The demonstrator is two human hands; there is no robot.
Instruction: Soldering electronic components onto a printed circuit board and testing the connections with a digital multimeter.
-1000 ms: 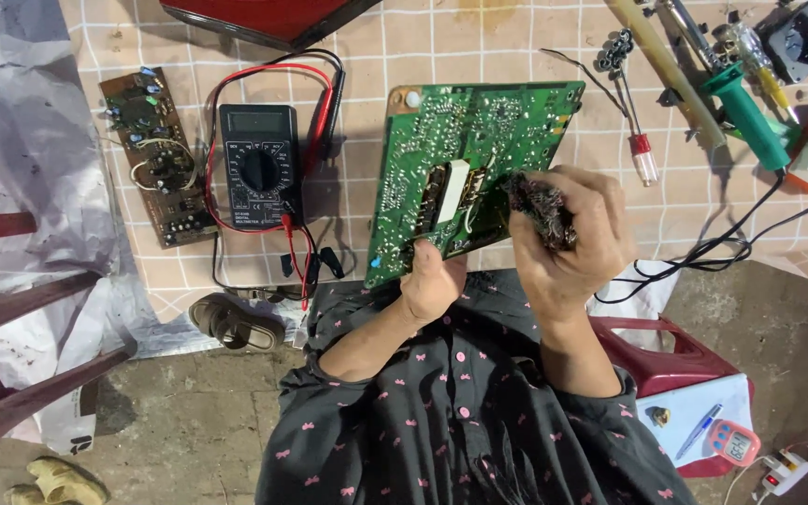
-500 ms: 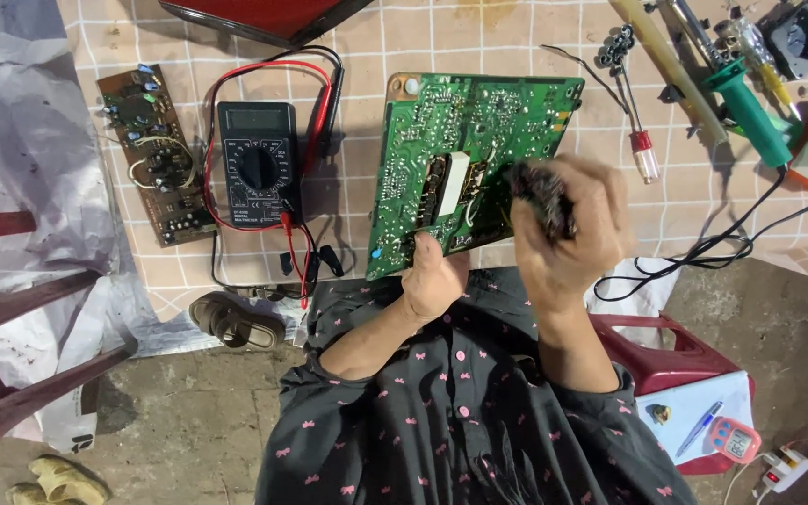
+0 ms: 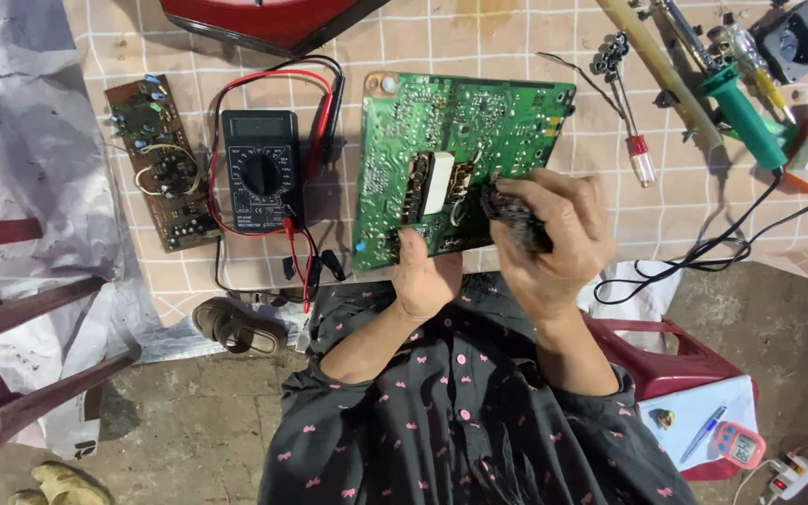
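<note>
Bench covered in a beige checked cloth [image 3: 516, 37], seen from above; 1 person seated at its near edge, 2 hands on a board.

The large green rectangular circuit board [image 3: 451, 140] stands tilted on the cloth at the person's edge. Left hand [image 3: 425, 279], forearm bent up from the lap, is clamped on the board's lower edge, thumb over the face. Right hand [image 3: 558, 238], wrist raised, fingers curled tight round a dark bristly brush [image 3: 514, 215] touching the board's lower right part. Left of the board: black digital multimeter [image 3: 262, 170] with red and black leads, then a small brown circuit board [image 3: 161, 161]. Right: green-handled soldering iron [image 3: 745, 117].
</note>
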